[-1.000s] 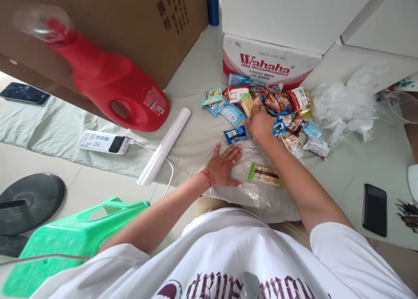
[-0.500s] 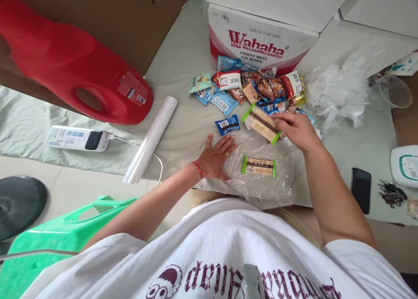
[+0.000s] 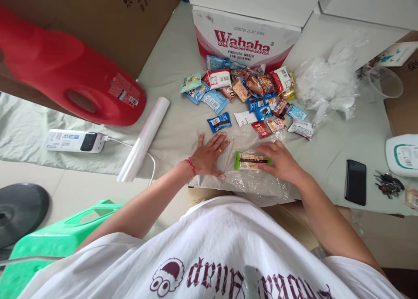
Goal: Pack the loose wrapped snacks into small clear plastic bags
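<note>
My left hand (image 3: pixel 210 155) lies flat with its fingers spread, pressing on the left side of a clear plastic sheet (image 3: pixel 261 186). On that sheet is a snack bar (image 3: pixel 246 161) in a clear wrapper with green ends and a dark stripe. My right hand (image 3: pixel 281 162) has its fingers closed over the right end of this bar. A second bar, if it lies beneath, cannot be made out. Just beyond the hands are a blue snack packet (image 3: pixel 220 122), a white packet (image 3: pixel 245 118) and a red packet (image 3: pixel 261 129).
A heap of small snack packets (image 3: pixel 237 88) lies before the Wahaha carton (image 3: pixel 244 40). Left are a plastic film roll (image 3: pixel 143 140), a power bank (image 3: pixel 73 141) and a big red bottle (image 3: pixel 75 77). Crumpled clear bags (image 3: pixel 326 81), a phone (image 3: pixel 355 182) and keys (image 3: pixel 388 183) lie right.
My right hand has lowered a snack bar from above the packets onto the place where the other bar lay. Only one bar shows now. My left hand stays flat on the sheet.
</note>
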`<state>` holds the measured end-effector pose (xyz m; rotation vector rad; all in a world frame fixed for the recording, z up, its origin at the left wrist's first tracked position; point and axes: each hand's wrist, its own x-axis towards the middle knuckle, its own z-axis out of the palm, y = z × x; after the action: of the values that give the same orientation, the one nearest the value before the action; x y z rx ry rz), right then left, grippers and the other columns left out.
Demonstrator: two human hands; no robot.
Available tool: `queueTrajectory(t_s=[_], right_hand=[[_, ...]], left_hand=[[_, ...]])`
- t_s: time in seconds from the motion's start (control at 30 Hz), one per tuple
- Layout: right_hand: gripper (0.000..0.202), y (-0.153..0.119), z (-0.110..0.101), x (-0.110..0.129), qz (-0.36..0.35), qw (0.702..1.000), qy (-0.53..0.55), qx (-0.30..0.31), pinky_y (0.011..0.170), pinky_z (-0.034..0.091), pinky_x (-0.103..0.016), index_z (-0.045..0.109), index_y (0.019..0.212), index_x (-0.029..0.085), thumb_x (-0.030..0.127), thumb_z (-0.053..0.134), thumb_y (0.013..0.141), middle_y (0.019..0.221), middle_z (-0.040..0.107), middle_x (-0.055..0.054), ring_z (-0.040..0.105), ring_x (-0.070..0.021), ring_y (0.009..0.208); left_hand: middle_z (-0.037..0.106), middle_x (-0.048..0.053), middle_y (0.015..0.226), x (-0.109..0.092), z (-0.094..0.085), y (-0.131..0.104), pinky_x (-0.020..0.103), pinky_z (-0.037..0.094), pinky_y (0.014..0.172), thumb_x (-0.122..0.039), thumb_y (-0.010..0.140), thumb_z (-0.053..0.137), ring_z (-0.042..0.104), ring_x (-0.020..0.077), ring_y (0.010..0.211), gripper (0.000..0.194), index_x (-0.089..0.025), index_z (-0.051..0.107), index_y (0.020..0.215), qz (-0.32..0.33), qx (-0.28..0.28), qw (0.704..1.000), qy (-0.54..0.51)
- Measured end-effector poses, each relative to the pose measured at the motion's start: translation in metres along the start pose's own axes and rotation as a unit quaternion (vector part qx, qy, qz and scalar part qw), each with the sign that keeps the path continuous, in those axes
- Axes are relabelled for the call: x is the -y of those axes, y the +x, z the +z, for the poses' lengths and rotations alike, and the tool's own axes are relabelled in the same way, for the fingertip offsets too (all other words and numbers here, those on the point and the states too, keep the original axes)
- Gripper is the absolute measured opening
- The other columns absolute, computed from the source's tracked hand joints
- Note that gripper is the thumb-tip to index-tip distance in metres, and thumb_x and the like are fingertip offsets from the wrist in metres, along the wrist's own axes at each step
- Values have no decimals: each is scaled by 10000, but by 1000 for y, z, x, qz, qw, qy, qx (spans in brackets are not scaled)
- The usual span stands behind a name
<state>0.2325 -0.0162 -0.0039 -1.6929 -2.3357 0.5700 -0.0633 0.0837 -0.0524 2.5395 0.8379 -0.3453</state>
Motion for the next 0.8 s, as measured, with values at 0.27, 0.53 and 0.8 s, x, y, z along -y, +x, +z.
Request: queueTrajectory(t_s=[0.27, 0.53, 0.8], right_hand=[[564, 3, 11, 30, 5, 986, -142, 90, 903, 361, -441, 565, 1430, 156, 339, 692, 911, 1292, 650, -160, 488, -341, 1122], [588, 10, 13, 28, -10, 988, -133, 78, 937, 341, -448, 527, 1466, 156, 344, 659, 925, 1321, 631, -164, 470, -341, 1156], [592, -3, 14, 14, -21, 998, -61, 11, 961, 393, -495, 493, 1511, 201, 385, 618, 962, 1499, 523, -162, 475, -359, 1203]], left_hand=[[-69, 209, 1731, -3, -2, 2, 788, -182, 1118, -784, 651, 715, -26, 472, 1593, 1379, -162, 29, 1674, -11, 14, 1000, -3], [-65, 211, 1732, -8, -6, -2, 802, -113, 1137, -814, 658, 695, -64, 490, 1587, 1385, -160, 18, 1673, -36, 28, 999, 15], [3, 201, 1738, -6, 2, -43, 737, -44, 1215, -690, 701, 774, 26, 485, 1594, 1234, -201, 183, 1668, -68, -76, 995, 4]])
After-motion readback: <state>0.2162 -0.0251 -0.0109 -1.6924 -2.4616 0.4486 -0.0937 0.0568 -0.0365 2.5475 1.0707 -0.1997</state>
